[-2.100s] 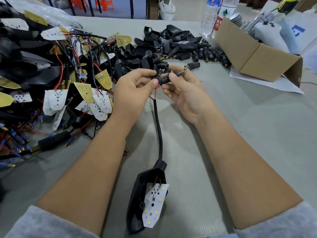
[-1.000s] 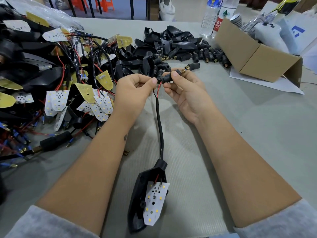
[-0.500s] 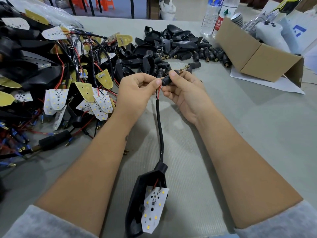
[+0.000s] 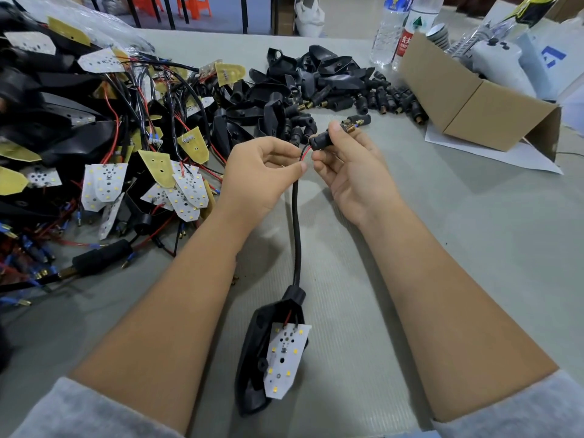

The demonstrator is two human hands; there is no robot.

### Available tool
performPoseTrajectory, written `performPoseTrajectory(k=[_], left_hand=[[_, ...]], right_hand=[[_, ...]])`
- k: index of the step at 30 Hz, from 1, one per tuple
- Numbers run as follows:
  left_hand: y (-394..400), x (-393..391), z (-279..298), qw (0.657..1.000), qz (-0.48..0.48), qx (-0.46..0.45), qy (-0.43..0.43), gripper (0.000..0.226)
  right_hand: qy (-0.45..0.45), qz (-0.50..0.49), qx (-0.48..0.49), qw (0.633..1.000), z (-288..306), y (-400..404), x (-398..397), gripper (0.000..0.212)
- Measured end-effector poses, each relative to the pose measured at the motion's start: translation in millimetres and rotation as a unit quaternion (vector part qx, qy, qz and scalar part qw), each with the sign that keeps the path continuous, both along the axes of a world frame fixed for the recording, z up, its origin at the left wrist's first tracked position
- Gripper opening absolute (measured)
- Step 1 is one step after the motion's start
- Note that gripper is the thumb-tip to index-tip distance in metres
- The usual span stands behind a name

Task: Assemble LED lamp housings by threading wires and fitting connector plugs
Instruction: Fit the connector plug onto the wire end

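A black lamp housing (image 4: 256,349) lies on the table between my forearms, with a white LED board (image 4: 286,358) tilted over its opening. A black sleeved cable (image 4: 296,226) runs up from it to my hands. My left hand (image 4: 259,175) pinches the red and black wires (image 4: 304,153) at the cable's top end. My right hand (image 4: 350,165) grips a black connector plug (image 4: 320,141) with a brass threaded tip (image 4: 347,127); the wires enter the plug's rear.
A tangle of wired LED boards (image 4: 186,191) and housings fills the left side. Loose black housings and plugs (image 4: 331,86) are heaped at the back centre. A cardboard box (image 4: 474,102) and water bottles (image 4: 398,26) stand at the back right.
The plug has slid a little farther from my left hand, showing more red wire between my hands. The housing and its board shifted slightly on the table.
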State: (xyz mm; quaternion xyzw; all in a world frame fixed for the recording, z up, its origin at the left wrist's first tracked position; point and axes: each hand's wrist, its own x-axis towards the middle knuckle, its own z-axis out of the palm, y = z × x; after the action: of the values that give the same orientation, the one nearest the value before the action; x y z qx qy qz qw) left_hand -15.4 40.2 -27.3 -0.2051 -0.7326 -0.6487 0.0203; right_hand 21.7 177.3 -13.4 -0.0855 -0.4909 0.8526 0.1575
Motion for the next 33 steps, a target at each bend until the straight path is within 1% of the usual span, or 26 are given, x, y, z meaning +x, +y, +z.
performPoseTrajectory(k=[5,7,10,12,14,16,19,24,30,33], left_hand=[[-0.6,1.1,1.5,1.0,0.001,-0.005,0.016,0.014],[-1.2,0.8,2.0,1.0,0.006,-0.003,0.02,0.016],[-1.4,2.3,3.6,1.0,0.009,-0.003,0.027,0.019],[-0.8,4.6,4.9,1.0,0.01,-0.018,0.018,0.012],[-0.3,6.2,6.3,0.998,0.011,-0.053,0.007,0.007],[-0.2,6.2,6.9,0.997,0.008,-0.074,-0.004,0.014],[-0.2,7.1,8.6,0.997,-0.008,-0.071,-0.019,0.013],[-1.4,6.7,6.3,0.998,-0.027,-0.057,-0.02,0.014],[-0.4,5.9,4.5,0.999,0.0,-0.035,-0.002,0.014],[-0.3,4.6,3.7,0.999,0.012,-0.045,0.001,0.017]], right_hand=[[-0.013,0.018,0.071,0.997,-1.4,-3.0,-1.3,0.012],[-0.015,0.02,0.083,0.996,-1.6,-4.2,-1.6,0.014],[-0.012,0.025,0.072,0.997,-0.8,-3.5,-1.2,0.012],[-0.009,0.023,0.054,0.998,-0.1,-2.1,-0.9,0.011],[-0.006,0.015,0.032,0.999,0.6,-1.4,-0.7,0.012],[0.0,0.009,0.013,1.0,1.1,-0.9,-0.7,0.013],[0.003,0.005,0.01,1.0,1.2,-0.5,-0.5,0.011],[0.002,0.011,0.046,0.999,1.0,-1.3,-0.9,0.008],[-0.014,0.019,0.112,0.993,-1.0,-2.1,-1.6,0.005],[-0.014,0.024,0.149,0.988,-2.0,-5.3,-3.1,0.008]])
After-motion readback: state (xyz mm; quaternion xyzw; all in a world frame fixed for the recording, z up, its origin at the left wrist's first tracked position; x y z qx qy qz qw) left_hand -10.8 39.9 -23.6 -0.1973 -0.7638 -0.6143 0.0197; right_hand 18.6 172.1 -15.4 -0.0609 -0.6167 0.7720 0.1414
